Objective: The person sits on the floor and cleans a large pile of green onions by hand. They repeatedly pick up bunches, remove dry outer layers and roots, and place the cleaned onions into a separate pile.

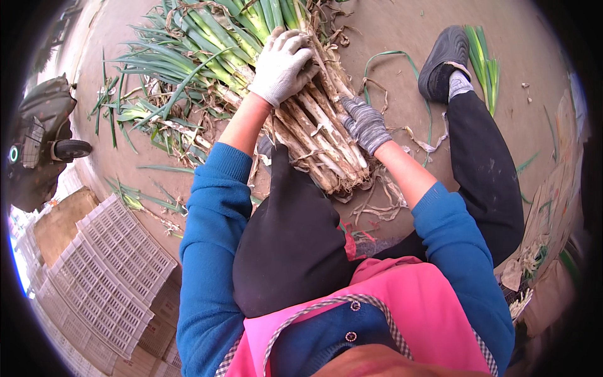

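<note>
A thick bundle of large green onions [320, 136] lies slantwise before me, its rooted white ends toward my knees. My left hand [285, 66], in a white knit glove, is laid across the upper stalks, with its fingers bent over them. Against the bundle's right side, lower down, my right hand [365, 122] in a grey knit glove grips the outer stalks; its fingertips are partly hidden. Green leaves [188, 56] fan out beyond my left hand. Dry brown husks cling to the stalks, and soil marks them.
Trimmed leaves and onions [160, 122] litter the ground at left. Stacked plastic crates [113, 264] stand at lower left, below a covered wheeled vehicle [42, 136]. My shoe [445, 61] is at upper right, beside a cut leaf piece [485, 70]. Peeled husks [386, 198] lie near the roots.
</note>
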Demonstrator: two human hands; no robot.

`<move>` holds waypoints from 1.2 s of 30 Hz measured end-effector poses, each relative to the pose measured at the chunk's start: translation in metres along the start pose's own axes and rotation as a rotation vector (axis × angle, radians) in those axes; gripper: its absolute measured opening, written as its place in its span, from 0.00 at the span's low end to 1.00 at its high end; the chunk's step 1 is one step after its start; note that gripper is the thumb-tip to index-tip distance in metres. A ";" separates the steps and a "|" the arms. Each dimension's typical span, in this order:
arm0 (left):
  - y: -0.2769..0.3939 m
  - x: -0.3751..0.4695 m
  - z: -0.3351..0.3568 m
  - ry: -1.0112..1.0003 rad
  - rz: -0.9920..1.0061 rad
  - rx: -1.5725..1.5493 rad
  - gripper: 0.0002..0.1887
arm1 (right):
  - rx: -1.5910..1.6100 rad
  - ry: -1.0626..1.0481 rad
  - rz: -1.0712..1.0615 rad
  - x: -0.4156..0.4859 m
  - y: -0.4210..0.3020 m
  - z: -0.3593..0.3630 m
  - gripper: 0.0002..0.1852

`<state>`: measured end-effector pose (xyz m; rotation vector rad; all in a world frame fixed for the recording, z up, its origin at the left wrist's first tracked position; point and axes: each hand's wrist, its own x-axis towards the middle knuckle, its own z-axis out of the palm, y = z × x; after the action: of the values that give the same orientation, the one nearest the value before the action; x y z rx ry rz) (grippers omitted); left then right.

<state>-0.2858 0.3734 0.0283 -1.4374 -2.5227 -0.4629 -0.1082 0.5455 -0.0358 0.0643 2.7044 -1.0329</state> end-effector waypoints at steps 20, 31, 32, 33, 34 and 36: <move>0.001 0.010 0.019 -0.312 0.068 0.119 0.26 | 0.723 0.125 0.469 -0.017 0.018 0.027 0.15; 0.009 0.013 0.019 -0.371 0.020 0.190 0.24 | 1.333 0.391 0.829 -0.032 0.093 0.018 0.26; 0.010 0.013 0.019 -0.375 0.014 0.175 0.24 | 1.299 0.535 0.983 -0.030 0.101 0.010 0.27; 0.009 0.013 0.019 -0.383 0.022 0.185 0.24 | 1.133 0.610 1.043 -0.029 0.103 0.007 0.26; 0.009 0.013 0.019 -0.379 0.036 0.196 0.24 | 0.882 0.356 1.003 -0.032 0.100 0.007 0.26; 0.010 0.012 0.018 -0.347 0.041 0.162 0.24 | 0.289 -0.011 0.898 -0.033 0.085 0.021 0.26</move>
<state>-0.2842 0.3945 0.0170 -1.6199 -2.7059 0.0018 -0.0612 0.5965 -0.0979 1.1784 2.0709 -1.0576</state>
